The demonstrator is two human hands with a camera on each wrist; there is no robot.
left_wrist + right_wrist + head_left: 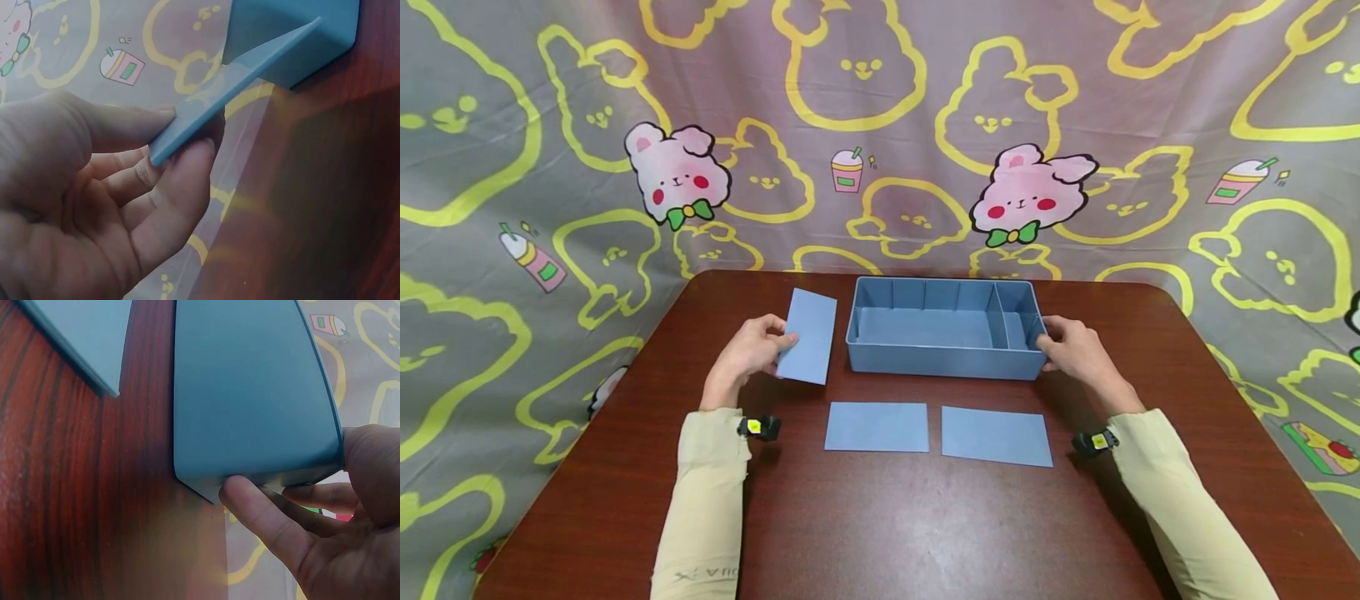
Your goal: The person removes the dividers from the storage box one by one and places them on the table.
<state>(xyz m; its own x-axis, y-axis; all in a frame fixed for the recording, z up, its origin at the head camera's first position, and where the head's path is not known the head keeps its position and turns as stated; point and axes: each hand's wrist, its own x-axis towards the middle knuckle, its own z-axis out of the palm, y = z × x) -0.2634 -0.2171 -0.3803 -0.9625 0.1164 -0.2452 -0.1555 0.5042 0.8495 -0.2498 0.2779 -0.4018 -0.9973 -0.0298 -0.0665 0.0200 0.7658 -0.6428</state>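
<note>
My left hand [752, 346] pinches a flat blue-grey divider panel [811, 333] by its left long edge, thumb on one face and fingers behind. The panel is held tilted to the left of a blue-grey storage box [946, 360]. In the left wrist view the thin panel [231, 94] slants up from the fingers towards the box [334, 37]. At the box's right end, my right hand [1075, 350] grips the wall, thumb over the rim and fingers against the outside. The right wrist view shows those fingers [265, 519] at the end wall, under the long side [256, 387].
Two similar flat panels lie in front of the box, one on the left [877, 427] and one on the right [997, 436]. An upright divider [1000, 317] parts off the box's right end. Behind the brown table [925, 525] hangs a patterned cloth [910, 150].
</note>
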